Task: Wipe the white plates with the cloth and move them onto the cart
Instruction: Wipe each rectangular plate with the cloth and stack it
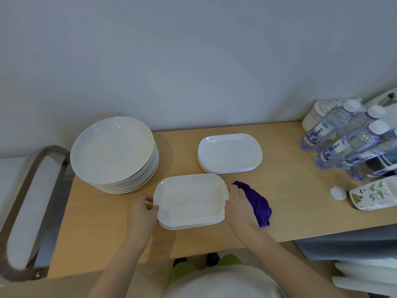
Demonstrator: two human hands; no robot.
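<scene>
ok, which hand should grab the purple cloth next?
Right hand: the crumpled purple cloth lies right beside it. Left hand grips the far end of the speckled white rectangular plate.

Three plate stacks (113,153) (one round); one cloth (256,204); two hands (141,214).

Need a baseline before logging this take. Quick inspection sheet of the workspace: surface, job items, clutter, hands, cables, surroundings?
Surface: wooden table against a plain wall.
Job's things: soiled rectangular plate tops a short stack at the front; rectangular plate stack behind it; round plate stack on the left; purple cloth lies on the table, right of the front plate.
Clutter: water bottles, loose white cap, leaf-printed packet at the right.
Hands: left hand and right hand grip the front plate's short edges.
Cables: nothing seen.
Surroundings: cart at the left.
</scene>
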